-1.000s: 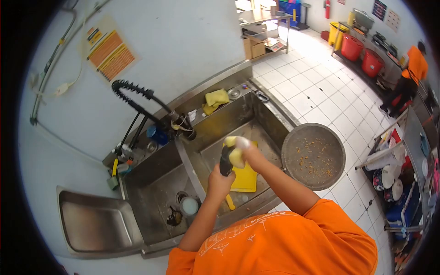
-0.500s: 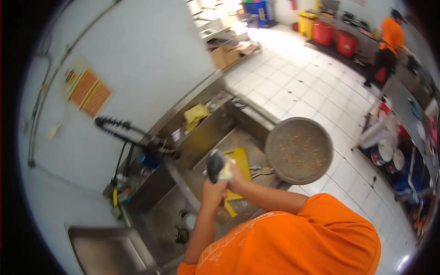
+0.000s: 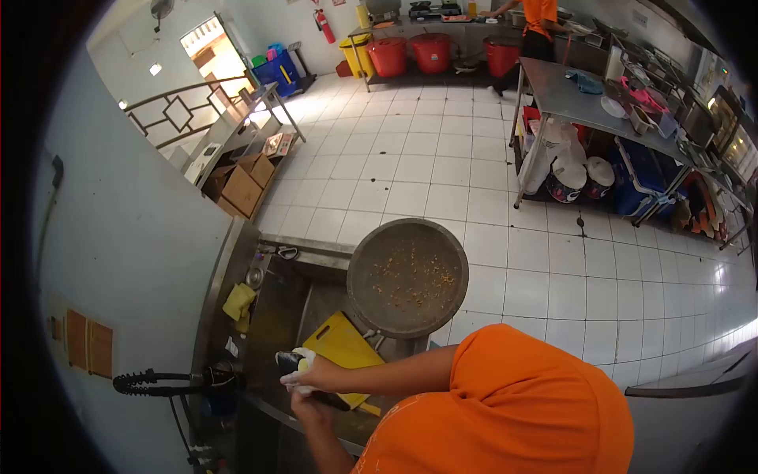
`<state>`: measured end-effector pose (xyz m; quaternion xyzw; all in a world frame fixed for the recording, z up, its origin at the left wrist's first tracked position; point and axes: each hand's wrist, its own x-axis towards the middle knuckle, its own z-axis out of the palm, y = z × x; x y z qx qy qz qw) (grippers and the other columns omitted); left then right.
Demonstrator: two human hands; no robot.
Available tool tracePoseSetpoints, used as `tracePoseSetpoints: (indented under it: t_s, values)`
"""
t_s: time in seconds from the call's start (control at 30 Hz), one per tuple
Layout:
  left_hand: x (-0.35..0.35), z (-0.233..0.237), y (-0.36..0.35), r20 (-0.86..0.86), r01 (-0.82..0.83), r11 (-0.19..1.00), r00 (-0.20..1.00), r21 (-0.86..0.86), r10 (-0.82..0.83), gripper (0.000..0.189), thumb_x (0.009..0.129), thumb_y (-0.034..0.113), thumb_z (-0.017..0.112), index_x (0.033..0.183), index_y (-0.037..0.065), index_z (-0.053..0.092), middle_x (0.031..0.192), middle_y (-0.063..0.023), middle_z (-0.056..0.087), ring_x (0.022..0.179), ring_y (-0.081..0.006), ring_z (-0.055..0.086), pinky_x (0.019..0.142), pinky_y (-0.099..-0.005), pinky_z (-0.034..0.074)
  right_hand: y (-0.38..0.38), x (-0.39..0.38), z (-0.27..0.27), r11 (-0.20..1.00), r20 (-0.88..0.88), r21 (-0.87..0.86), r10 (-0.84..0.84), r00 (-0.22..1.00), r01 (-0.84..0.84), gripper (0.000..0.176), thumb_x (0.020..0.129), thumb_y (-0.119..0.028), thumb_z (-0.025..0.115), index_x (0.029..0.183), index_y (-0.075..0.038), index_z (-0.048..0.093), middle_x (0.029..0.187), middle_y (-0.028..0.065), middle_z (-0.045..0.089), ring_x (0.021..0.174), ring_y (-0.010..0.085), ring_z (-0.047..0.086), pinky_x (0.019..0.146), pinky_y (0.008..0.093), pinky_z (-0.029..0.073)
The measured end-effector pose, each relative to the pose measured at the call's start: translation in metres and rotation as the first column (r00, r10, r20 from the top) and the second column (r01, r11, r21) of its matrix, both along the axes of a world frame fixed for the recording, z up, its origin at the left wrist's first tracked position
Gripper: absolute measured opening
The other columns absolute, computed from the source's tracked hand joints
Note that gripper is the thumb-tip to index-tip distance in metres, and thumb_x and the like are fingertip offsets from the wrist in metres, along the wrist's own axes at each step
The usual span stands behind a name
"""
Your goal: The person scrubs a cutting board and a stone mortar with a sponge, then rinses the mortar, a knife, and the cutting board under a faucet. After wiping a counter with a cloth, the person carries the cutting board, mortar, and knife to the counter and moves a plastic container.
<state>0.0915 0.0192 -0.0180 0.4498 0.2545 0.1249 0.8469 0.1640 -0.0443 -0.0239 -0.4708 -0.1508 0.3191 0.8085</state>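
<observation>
Over the sink, my right hand point(image 3: 322, 374) is closed around a soapy yellow-green sponge point(image 3: 303, 364), pressed against a dark, rounded object point(image 3: 287, 363) with white suds on it. Just below it, my left hand point(image 3: 309, 408) is closed at the underside of the same object; what its fingers grip is partly hidden. A yellow cutting board point(image 3: 342, 347) lies tilted in the sink behind my hands. The large round grey pan point(image 3: 407, 276) rests at the sink's far right corner, with food bits scattered inside.
A black spring-hose faucet point(image 3: 170, 383) stands at the left. On the sink ledge point(image 3: 268, 265) lies a yellow cloth point(image 3: 239, 302). Beyond the tiled floor point(image 3: 410, 170) are red bins point(image 3: 430, 52), a metal table point(image 3: 584, 99) and a person in orange point(image 3: 539, 17).
The view has swung right and up, showing more floor and tables. My hands and the dark object now appear lower and farther left. The person in orange is partly cut off at the top.
</observation>
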Motion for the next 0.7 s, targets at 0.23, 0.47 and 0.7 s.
tracePoseSetpoints:
  t_s: [0.23,0.47,0.7]
  values:
    - [0.008,0.004,-0.017,0.005,-0.319,0.939,0.947,-0.124,0.322,0.036,0.085,0.043,0.043,0.093,0.009,0.05,0.092,-0.0063,0.053,0.089,-0.0207,0.053,0.08,-0.0348,0.042,-0.003,-0.016,-0.009,0.926,0.409,-0.354,0.026,0.912,0.133,0.034,0.082,-0.029,0.055,0.104,-0.003,0.052,0.096,0.0163,0.059,0.085,0.0294,0.059,0.072,0.0333,0.046]
    - [0.007,-0.006,0.012,0.08,-0.408,0.91,0.907,-0.068,0.413,0.042,0.085,0.047,0.046,0.086,0.006,0.055,0.083,-0.0082,0.058,0.078,-0.0203,0.057,0.074,-0.0322,0.047,-0.023,-0.028,0.002,0.935,0.562,-0.356,0.205,0.801,0.01,0.023,0.083,-0.018,0.053,0.103,-0.006,0.051,0.091,0.0162,0.057,0.082,0.0309,0.057,0.07,0.036,0.043]
    - [0.002,-0.019,0.018,-0.012,-0.394,0.851,0.909,-0.347,0.416,0.036,0.083,0.041,0.05,0.089,0.006,0.056,0.086,-0.0109,0.061,0.078,-0.024,0.058,0.081,-0.0374,0.047,-0.029,-0.016,-0.015,0.884,0.405,-0.445,0.339,0.85,-0.141,0.024,0.085,-0.025,0.051,0.099,-0.005,0.049,0.072,0.012,0.054,0.06,0.0239,0.058,0.051,0.0351,0.045]
